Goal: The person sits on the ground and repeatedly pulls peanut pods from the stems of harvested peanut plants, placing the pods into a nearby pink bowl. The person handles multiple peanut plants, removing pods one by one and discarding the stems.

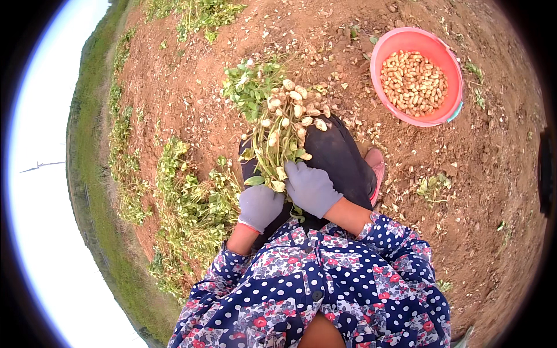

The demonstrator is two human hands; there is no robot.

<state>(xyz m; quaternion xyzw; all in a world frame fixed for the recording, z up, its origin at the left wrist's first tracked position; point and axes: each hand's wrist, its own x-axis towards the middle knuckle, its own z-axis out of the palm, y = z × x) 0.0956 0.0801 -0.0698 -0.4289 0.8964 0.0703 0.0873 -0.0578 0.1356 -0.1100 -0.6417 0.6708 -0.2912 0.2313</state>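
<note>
A peanut plant [277, 124] with green stems, leaves and many pale pods hanging from its roots lies across my dark-trousered lap. My left hand [259, 206], in a grey glove, grips the bunch of stems near its base. My right hand [311, 187], also gloved in grey, is closed on the stems just beside it, fingers near a pod at the bottom of the cluster. The pods fan out above both hands.
A pink plastic basin [387, 47] holding picked peanuts stands on the red-brown soil at the upper right. Heaps of pulled peanut plants [194, 209] lie to my left. A pink shoe [376, 165] shows by my right knee. Scattered husks and leaves litter the ground.
</note>
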